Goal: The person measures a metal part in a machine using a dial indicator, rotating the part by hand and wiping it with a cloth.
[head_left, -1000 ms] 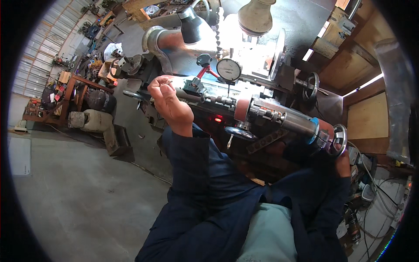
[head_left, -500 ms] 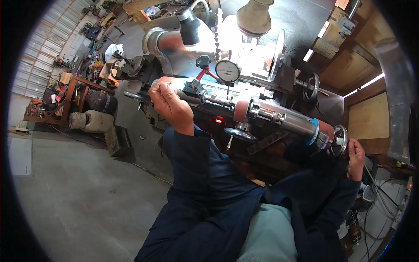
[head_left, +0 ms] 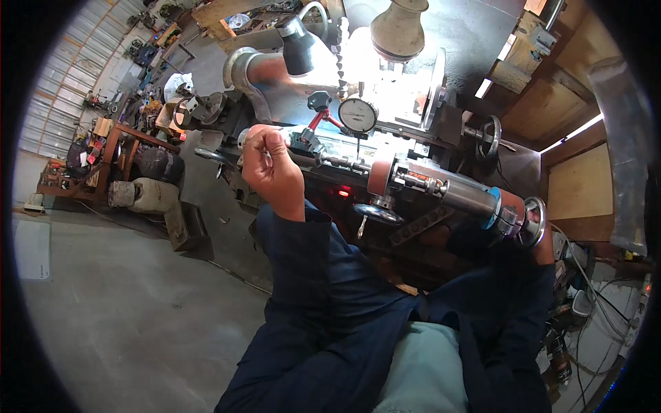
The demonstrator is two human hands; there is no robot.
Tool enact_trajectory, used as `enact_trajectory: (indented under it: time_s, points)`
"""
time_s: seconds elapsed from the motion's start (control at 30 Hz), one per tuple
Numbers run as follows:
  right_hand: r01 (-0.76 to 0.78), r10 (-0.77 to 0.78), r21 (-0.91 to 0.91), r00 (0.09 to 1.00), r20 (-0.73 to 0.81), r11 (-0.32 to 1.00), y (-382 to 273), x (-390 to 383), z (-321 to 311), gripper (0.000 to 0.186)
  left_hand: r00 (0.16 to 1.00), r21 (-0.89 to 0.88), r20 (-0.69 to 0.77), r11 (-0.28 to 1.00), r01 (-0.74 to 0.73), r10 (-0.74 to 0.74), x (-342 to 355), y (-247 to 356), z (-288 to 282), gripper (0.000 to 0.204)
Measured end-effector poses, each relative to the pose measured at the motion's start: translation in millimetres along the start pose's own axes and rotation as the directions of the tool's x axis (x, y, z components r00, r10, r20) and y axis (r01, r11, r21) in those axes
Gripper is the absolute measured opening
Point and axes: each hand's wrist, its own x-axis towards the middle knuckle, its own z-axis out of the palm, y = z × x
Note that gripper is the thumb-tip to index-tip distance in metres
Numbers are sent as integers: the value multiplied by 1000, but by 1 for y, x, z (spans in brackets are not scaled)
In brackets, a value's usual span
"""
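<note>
Left hand: the left hand (head_left: pixel 274 171) was raised beside the left end of the machine, thumb and curled fingers together; whether anything small was pinched there could not be told.
Right hand: the right hand (head_left: pixel 545 249) was at the chrome handwheel (head_left: pixel 534 221) at the machine's right end, mostly hidden behind it; whether its fingers gripped the rim could not be told. That place probably let it turn the wheel.
Metal shaft: the slim shaft (head_left: pixel 344 162) lay left of a red-brown block (head_left: pixel 379 177), roughly in line with it, likely so it could be supported along its length.
Dial gauge: the round gauge (head_left: pixel 358 115) stood over the shaft, its stem pointing down, presumably to read it; contact at the tip was too small to judge.
Red arm: the jointed arm (head_left: pixel 319 121) rose just left of the gauge, apparently to steady it.
Change, right: half a second earlier the right hand showed clearly beyond the wheel's right side; now the wheel covered most of it.
Change, left: the left fist had tipped more upright, its thumb pointing farther up.
</note>
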Motion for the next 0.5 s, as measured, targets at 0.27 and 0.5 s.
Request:
enact_trajectory:
  time_s: [0.27,0.5]
  points:
    - [-4,5,53,999,-34,999,-49,-59,-1,42,985,-324,30,931,169,-169,-13,54,14,14]
    - [108,-182,-192,887,-425,975,-91,-60,64,51,925,-482,141,791,376,-354,-27,67,37,20]
